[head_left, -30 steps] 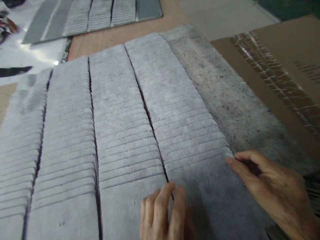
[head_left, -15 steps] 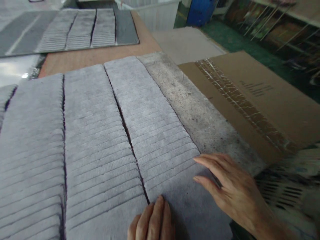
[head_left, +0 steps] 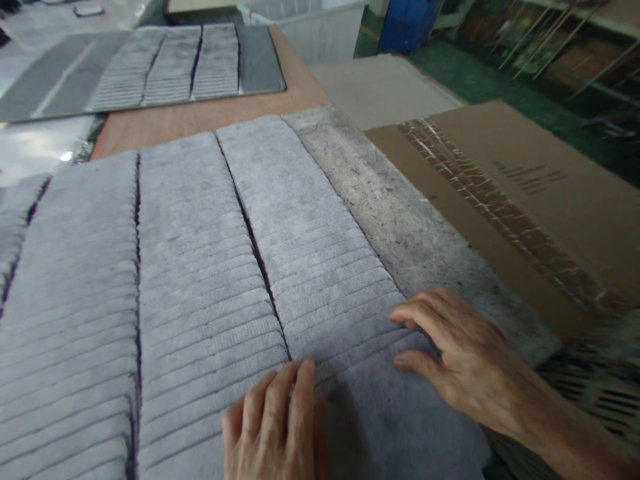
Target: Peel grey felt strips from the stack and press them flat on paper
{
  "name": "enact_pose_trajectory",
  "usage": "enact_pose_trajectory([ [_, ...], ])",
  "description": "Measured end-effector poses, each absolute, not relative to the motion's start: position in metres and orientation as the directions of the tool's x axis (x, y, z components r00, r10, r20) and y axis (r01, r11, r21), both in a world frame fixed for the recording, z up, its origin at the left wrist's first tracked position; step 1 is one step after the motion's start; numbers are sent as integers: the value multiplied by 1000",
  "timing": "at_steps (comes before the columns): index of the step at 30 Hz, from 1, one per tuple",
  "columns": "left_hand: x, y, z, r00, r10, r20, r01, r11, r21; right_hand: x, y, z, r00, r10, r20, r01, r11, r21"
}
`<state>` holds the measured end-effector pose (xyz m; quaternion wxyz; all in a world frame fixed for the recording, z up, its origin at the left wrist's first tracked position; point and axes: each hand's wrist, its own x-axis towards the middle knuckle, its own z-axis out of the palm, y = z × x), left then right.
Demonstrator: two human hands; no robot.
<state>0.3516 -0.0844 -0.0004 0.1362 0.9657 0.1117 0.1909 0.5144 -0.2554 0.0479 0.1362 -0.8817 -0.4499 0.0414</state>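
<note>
Several rows of grey felt sheets (head_left: 200,280) lie overlapped like shingles on a rough grey board (head_left: 400,220). My left hand (head_left: 273,427) rests at the near end of the rightmost row (head_left: 320,267), fingers together and flat on the felt beside the gap between two rows. My right hand (head_left: 460,360) lies on the right edge of the same row, fingers slightly curled, fingertips pressing the nearest sheet (head_left: 380,407). Neither hand holds anything.
A flattened cardboard box (head_left: 525,193) with tape lies to the right. A second board with felt rows (head_left: 150,67) sits at the far left on a brown tabletop (head_left: 200,117). A white bin (head_left: 320,30) and a blue container (head_left: 407,23) stand beyond. A slotted black crate (head_left: 590,393) is near right.
The view has lifted and shifted, revealing the floor and bins beyond. My right hand has moved left along the row's edge and my left hand has slid forward on the felt.
</note>
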Motion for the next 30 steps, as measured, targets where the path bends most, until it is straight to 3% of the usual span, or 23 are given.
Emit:
enact_pose_trajectory([
  [4, 360, -77, 1, 933, 284, 221, 186, -907, 379, 517, -259, 45, 655, 756, 11, 712, -611, -345],
  [9, 366, -67, 6, 909, 375, 184, 226, -812, 538, 518, -267, 38, 720, 694, -7, 639, -666, -385],
  [15, 376, -57, 7, 931, 337, 141, 224, -830, 510, 521, -264, 36, 707, 707, 30, 661, -645, -382],
  [20, 378, -57, 3, 926, 360, 111, 258, -823, 506, 517, -263, 39, 736, 676, -26, 617, -687, -383],
  [30, 379, -44, -4, 969, 167, 181, 87, -920, 381, 515, -256, 49, 767, 629, -124, 535, -735, -417],
])
